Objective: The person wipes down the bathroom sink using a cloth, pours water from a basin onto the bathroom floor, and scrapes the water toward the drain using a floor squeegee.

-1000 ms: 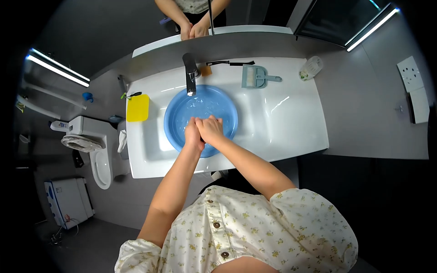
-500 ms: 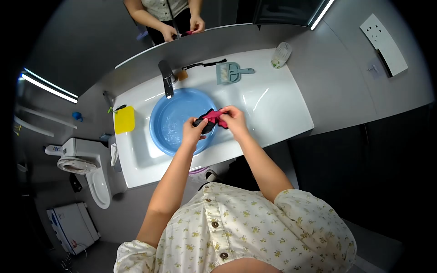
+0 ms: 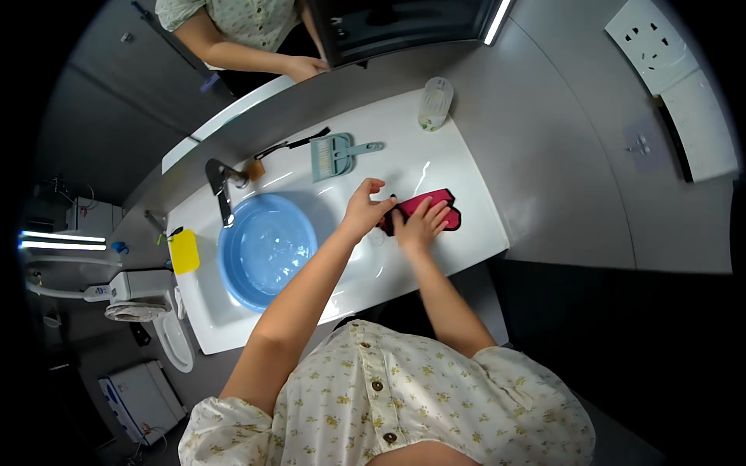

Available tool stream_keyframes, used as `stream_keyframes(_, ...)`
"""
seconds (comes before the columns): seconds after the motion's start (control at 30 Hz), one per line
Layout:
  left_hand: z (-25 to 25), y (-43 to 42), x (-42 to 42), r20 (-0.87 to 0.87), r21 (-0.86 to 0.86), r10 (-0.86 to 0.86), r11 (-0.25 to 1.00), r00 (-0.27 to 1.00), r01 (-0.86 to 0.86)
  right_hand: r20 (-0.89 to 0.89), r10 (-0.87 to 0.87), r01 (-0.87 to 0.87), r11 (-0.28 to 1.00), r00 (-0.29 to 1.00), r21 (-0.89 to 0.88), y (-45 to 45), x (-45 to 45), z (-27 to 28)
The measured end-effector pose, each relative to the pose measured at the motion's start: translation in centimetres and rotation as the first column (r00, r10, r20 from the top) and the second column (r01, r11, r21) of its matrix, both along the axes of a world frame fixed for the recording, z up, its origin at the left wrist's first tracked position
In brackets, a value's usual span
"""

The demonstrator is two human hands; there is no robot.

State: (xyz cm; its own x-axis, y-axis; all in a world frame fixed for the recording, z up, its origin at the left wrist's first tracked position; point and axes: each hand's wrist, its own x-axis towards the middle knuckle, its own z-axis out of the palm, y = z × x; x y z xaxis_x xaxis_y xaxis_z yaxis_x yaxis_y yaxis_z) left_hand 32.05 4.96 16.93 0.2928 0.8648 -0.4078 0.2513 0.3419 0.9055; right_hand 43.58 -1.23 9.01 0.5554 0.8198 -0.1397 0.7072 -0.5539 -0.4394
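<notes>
R hand (image 3: 420,230) lay on pink cloth (image 3: 452,220), ctr-right, fingers spread; L hand (image 3: 362,215) fingers loosely curled. Cloth seemed soft, light, prob. damp; best held by edge.

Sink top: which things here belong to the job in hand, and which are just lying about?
In the job:
- pink cloth, right hand on it
- blue basin of water, probably

Likely just lying about:
- dustpan
- yellow pad
- clear container
</notes>
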Motion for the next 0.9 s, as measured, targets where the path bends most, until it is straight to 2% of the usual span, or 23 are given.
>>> stream_keyframes(0.07, -1.2, 3.0, 2.7, -0.042, 0.096, -0.048, 0.994, 0.998, 0.052, 0.087, 0.045, -0.048, 0.998, 0.995, 0.036, 1.5, -0.1, -0.7)
stream_keyframes(0.13, -1.2, 5.7, 5.4, -0.081, 0.112, -0.07, 0.991, 0.994, 0.078, 0.121, 0.064, -0.065, 0.998, 0.991, 0.004, 3.6, 2.1, -0.5)
stream_keyframes(0.2, -1.2, 8.5, 8.2, -0.194, 0.268, -0.049, 0.958, 0.98, 0.101, 0.16, 0.154, -0.152, 0.988, 0.975, -0.025, 6.1, 5.7, -0.2)
stream_keyframes(0.27, -1.5, 11.7, 10.7, -0.205, 0.327, 0.0, 0.943, 0.979, 0.068, 0.183, 0.192, -0.182, 0.981, 0.964, -0.066, 8.7, 8.3, -0.1)
stream_keyframes(0.33, -1.2, 14.3, 13.0, -0.255, 0.542, 0.187, 0.84, 0.949, -0.019, 0.19, 0.35, -0.327, 0.934, 0.917, -0.144, 10.7, 10.3, 0.7)
stream_keyframes(0.4, -0.8, 15.9, 14.7, -0.229, 0.533, 0.201, 0.845, 0.952, -0.05, 0.218, 0.419, -0.378, 0.902, 0.881, -0.207, 12.4, 11.3, 0.7)
stream_keyframes(0.47, -0.2, 16.4, 15.9, -0.324, 0.559, 0.283, 0.827, 0.903, -0.059, 0.197, 0.493, -0.457, 0.866, 0.848, -0.203, 13.4, 11.8, 0.9)
stream_keyframes(0.53, -1.1, 17.2, 16.4, -0.267, 0.564, 0.297, 0.819, 0.917, -0.101, 0.199, 0.497, -0.474, 0.867, 0.844, -0.153, 14.4, 12.0, 0.1)
stream_keyframes(0.6, -1.4, 17.6, 16.0, -0.224, 0.643, 0.414, 0.743, 0.882, -0.186, 0.231, 0.484, -0.479, 0.874, 0.844, -0.079, 15.9, 11.8, -0.4)
stream_keyframes(0.67, -0.8, 17.8, 14.3, -0.213, 0.648, 0.467, 0.725, 0.858, -0.234, 0.225, 0.489, -0.49, 0.87, 0.843, -0.054, 17.9, 11.7, -0.4)
stream_keyframes(0.8, 2.0, 16.9, 8.5, -0.224, 0.628, 0.548, 0.714, 0.806, -0.311, 0.24, 0.488, -0.527, 0.839, 0.839, 0.136, 22.2, 11.2, -1.3)
stream_keyframes(0.87, 2.4, 16.2, 5.5, -0.183, 0.626, 0.556, 0.702, 0.811, -0.34, 0.275, 0.536, -0.582, 0.804, 0.798, 0.123, 24.5, 10.3, -2.0)
stream_keyframes(0.9, 2.7, 15.8, 4.2, -0.139, 0.621, 0.561, 0.692, 0.816, -0.37, 0.293, 0.609, -0.664, 0.733, 0.737, 0.146, 25.4, 9.8, -2.1)
